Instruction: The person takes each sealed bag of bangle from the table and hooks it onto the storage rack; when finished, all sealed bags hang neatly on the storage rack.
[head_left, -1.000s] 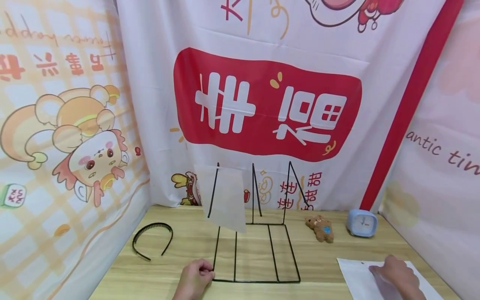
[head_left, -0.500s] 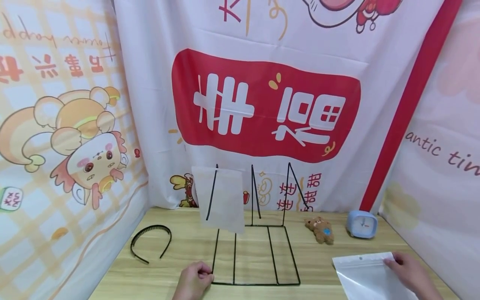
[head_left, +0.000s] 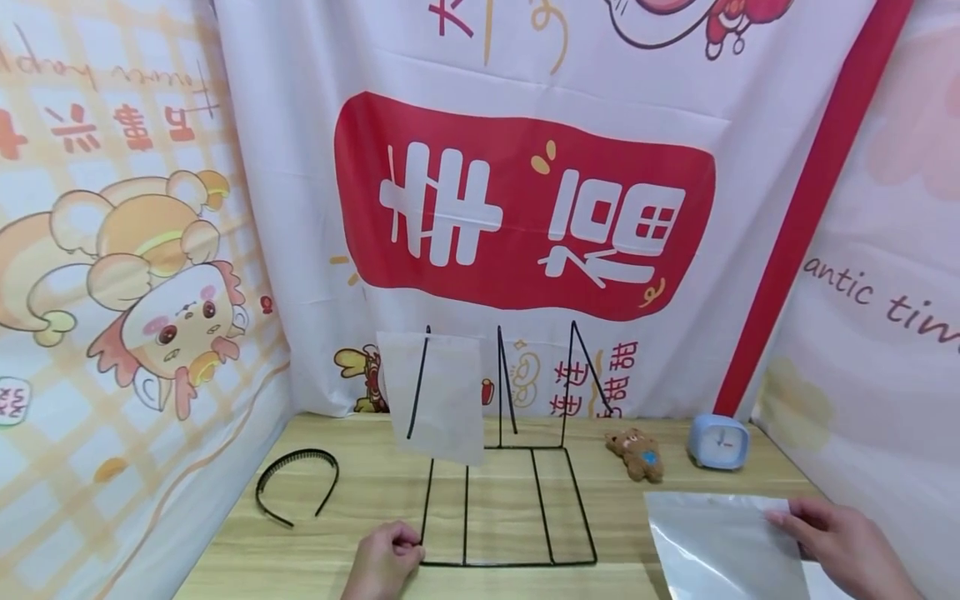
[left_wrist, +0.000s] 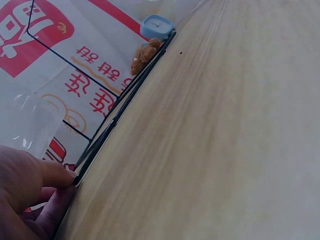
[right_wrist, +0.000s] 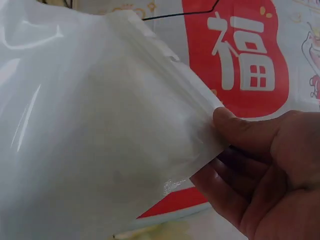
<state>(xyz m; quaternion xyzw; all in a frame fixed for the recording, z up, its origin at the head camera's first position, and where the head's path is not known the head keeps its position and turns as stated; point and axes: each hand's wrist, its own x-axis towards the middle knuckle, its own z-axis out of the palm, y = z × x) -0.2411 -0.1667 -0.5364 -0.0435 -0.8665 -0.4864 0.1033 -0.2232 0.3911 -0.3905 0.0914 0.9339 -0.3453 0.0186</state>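
Note:
A black wire display rack (head_left: 510, 565) stands on the table with upright hooks at its back. My left hand (head_left: 384, 560) pinches the front left corner of its base, thumb and finger on the wire in the left wrist view. A translucent white zip bag (head_left: 442, 392) hangs on the left hook. At the right, my right hand (head_left: 847, 537) holds another zip bag (head_left: 720, 537) by its top right corner. In the right wrist view the thumb lies on the front of this bag (right_wrist: 110, 110), near its zip strip; its lower part is out of view.
A black toothed headband (head_left: 296, 479) lies at the left. Behind the right hand are a brown bear toy (head_left: 636, 457) and a blue clock (head_left: 720, 442). Part of another white bag (head_left: 821, 583) shows beneath the held one. Printed cloths (head_left: 300, 208) enclose the table (head_left: 360, 483).
The right hand has taken hold of the zip bag's corner and raised it off the table, slightly leftward. The left hand stays on the rack corner.

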